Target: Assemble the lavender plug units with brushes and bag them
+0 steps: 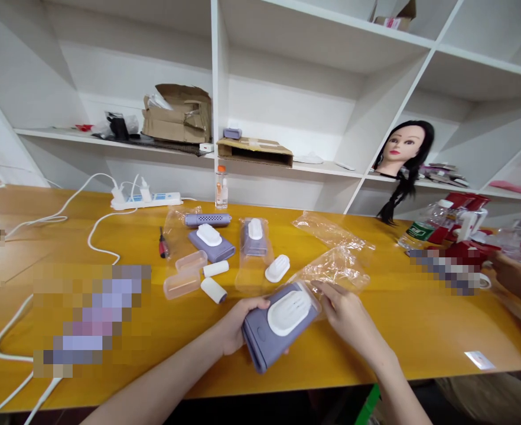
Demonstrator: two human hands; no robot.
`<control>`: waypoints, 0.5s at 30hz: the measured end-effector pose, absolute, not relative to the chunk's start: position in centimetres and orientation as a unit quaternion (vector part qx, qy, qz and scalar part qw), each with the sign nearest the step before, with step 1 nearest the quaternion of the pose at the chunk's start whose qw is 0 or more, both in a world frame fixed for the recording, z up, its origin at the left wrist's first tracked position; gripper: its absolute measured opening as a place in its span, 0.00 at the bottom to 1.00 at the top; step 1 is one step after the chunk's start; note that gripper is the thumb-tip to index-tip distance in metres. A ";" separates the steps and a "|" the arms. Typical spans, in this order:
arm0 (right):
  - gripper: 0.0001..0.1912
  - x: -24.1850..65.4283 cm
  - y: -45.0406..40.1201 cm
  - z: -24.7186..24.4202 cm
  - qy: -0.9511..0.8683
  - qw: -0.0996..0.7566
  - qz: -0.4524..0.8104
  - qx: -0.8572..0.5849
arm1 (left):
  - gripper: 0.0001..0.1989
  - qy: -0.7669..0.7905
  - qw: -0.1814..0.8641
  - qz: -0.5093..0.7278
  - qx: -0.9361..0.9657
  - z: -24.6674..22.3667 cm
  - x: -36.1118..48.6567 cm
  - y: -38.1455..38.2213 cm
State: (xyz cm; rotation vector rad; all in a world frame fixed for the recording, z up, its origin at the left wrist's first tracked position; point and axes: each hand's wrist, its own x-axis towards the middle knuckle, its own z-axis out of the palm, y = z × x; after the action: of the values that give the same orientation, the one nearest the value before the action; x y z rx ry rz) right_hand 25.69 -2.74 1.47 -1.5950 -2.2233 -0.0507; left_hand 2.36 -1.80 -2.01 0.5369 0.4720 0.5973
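Note:
My left hand (237,323) is closed around the left side of a flat purple case (257,337), its thumb on the top face. A white oval comb-like piece (290,311) lies on that case. A crumpled clear plastic bag (338,265) covers the case's far end and spreads beyond it. My right hand (342,304) is at that end, its fingers bent and pinching the bag. Just beyond the case stands a loose white comb-like piece (277,268). Two similar purple cases (218,252) (255,243), each topped with a white piece, lie farther back.
White rollers (214,290), clear plastic covers (181,284), a perforated purple cylinder (208,219) and a screwdriver (162,245) lie left of centre. A power strip (147,200) and a bottle (221,188) stand behind. At right, another person's hand (511,274) is near red items.

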 end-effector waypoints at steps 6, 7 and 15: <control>0.17 24.0 -3.9 0.9 -0.827 0.268 -0.064 -0.490 | 0.22 0.284 0.887 0.245 0.268 -2.0 2.3 -1.9; 0.17 23.8 -4.1 0.5 -0.828 0.292 -0.078 -0.473 | 0.21 0.291 0.883 0.255 0.265 -2.0 2.2 -1.9; 0.24 24.2 -4.4 -1.7 -0.424 0.686 0.096 -0.583 | 0.15 0.310 0.851 0.349 0.240 -1.3 2.6 -2.6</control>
State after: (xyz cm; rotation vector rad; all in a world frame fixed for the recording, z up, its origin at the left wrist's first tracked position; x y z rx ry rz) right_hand 24.19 -4.43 -1.66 -1.3063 -0.9500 0.2156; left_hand 2.63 -2.62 -1.34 0.5054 0.6531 0.7341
